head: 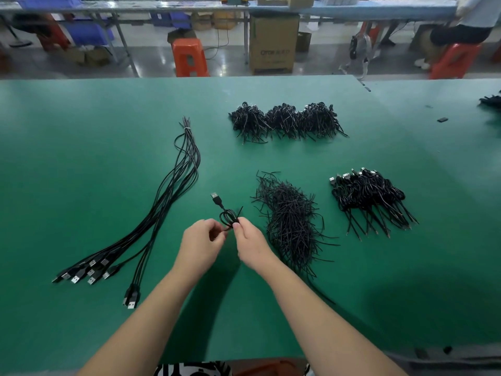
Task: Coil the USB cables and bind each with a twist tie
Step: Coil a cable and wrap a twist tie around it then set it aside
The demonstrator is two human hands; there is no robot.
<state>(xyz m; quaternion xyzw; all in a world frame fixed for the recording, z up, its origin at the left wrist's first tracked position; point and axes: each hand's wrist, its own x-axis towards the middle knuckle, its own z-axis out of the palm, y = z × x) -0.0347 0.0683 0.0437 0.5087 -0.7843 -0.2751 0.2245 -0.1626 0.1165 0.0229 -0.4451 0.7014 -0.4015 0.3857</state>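
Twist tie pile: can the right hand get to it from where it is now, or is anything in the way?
Probably yes. The twist tie pile lies just right of the right hand, with only bare green mat between. But that hand is pinching the coiled cable together with the left hand, so it must let go first.

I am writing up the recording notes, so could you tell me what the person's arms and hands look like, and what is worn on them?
Both forearms are bare. The left hand and right hand wear no gloves, and no watch, ring or wristband shows. No sleeve reaches into view.
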